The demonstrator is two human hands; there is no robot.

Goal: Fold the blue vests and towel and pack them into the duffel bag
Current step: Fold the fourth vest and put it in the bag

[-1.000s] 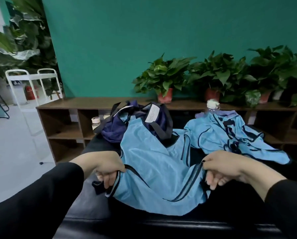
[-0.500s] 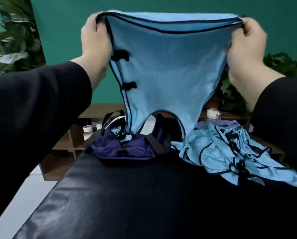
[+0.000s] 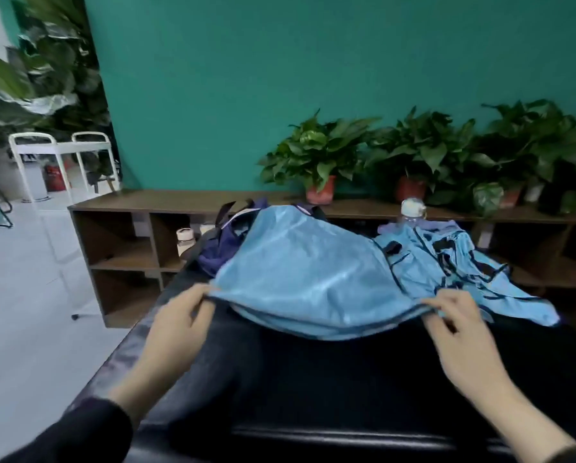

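Both hands pinch the near hem of a light-blue vest (image 3: 308, 279): left hand (image 3: 179, 324), right hand (image 3: 460, 332). It's billowed over the navy duffel bag (image 3: 221, 248), on the black padded table (image 3: 313, 379), beside crumpled vests (image 3: 460, 262).

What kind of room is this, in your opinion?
Probably an office lounge or studio corner, though I cannot be sure. A low wooden shelf unit runs along a teal wall, potted plants stand in a row on it, and a black padded bench serves as the work surface.
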